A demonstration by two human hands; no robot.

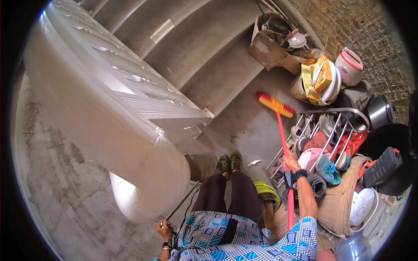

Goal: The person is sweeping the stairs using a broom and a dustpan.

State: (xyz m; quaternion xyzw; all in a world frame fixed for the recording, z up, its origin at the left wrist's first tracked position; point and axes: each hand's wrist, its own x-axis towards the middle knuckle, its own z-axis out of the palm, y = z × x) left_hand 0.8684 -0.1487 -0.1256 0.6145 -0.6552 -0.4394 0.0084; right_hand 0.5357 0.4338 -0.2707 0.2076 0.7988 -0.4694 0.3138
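Note:
My right hand (291,162) is closed around the red handle of a broom (281,127), whose red and yellow bristle head (276,105) lies over the concrete floor near the lowest stair. At the bottom of the view, my left hand (165,229) grips the end of a thin metal rod or handle (181,205); its far end lies near the base of the newel post, and what it belongs to is partly hidden. A small white scrap (254,162) lies on the floor just ahead of my shoes, to the right.
Concrete stairs (209,49) rise ahead beside a pale balustrade (107,130) on the left. A metal shoe rack (321,143) full of shoes stands at right, near a cardboard box (267,52) of pans, a yellow-handled bag (308,84), a woven basket (341,199) and a green bucket (266,191).

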